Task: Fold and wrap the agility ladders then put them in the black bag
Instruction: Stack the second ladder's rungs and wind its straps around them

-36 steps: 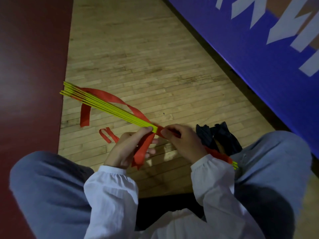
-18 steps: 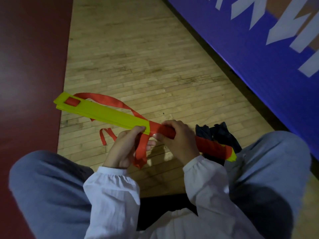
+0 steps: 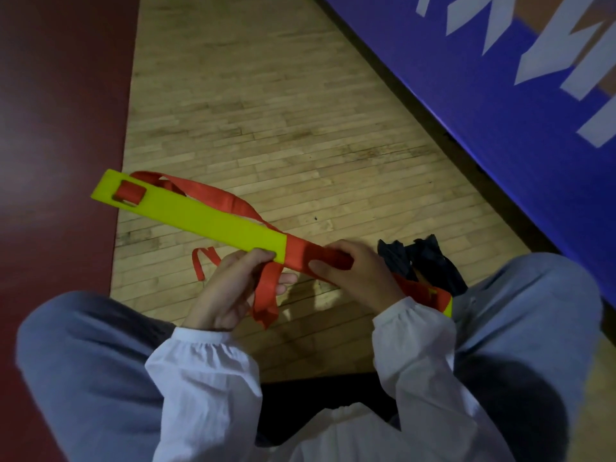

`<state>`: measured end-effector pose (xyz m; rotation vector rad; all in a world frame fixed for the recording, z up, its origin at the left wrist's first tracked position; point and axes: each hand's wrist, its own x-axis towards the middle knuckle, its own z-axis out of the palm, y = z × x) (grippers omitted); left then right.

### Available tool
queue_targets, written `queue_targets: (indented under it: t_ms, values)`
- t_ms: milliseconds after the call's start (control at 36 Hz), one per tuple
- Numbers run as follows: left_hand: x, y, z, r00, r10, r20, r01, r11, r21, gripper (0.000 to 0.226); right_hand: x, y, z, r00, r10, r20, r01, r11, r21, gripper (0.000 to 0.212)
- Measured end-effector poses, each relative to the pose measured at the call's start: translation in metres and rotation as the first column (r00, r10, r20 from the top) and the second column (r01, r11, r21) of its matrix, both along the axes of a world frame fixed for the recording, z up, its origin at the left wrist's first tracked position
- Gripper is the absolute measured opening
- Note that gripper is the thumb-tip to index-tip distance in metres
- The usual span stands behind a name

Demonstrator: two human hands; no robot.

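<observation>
Just above six o'clock in the head view, wrapping looks to be the step in hand. The agility ladder [image 3: 200, 216], its yellow rungs stacked flat, slants from ten o'clock to four o'clock, with the red strap [image 3: 301, 256] wound round its middle. The left hand [image 3: 233, 288] pinches the loose strap end against the rungs; the right hand [image 3: 355, 271] clasps the wound part. The next turn likely needs tension. Slack loops at ten and eight o'clock could snag. The black bag [image 3: 425, 261] lies crumpled on the wooden floor [image 3: 283, 111] at three o'clock.
</observation>
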<state>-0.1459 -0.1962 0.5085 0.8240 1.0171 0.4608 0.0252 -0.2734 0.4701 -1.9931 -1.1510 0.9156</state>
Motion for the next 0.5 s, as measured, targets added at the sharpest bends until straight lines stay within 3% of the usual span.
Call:
queue_targets:
  t_ms: [139, 361, 500]
  values:
    - [0.0021, -0.0009, 0.0038, 1.0, -0.004, 0.003, 0.005, 0.999, -0.054, 0.013, -0.0009, 0.0004, 0.0032, 0.998, -0.043, 0.04, 0.041, 0.998, 0.044, 0.041]
    - [-0.0005, 0.0001, 0.0007, 0.991, -0.121, -0.063, 0.115, 0.99, -0.087, 0.038, -0.0019, 0.0021, -0.0037, 0.971, -0.136, 0.197, 0.108, 0.983, 0.146, 0.035]
    - [0.0003, -0.0005, -0.0002, 0.998, -0.045, -0.043, 0.043, 0.998, -0.037, 0.025, -0.0041, 0.0024, -0.003, 0.957, -0.209, 0.2, 0.173, 0.968, 0.184, 0.032]
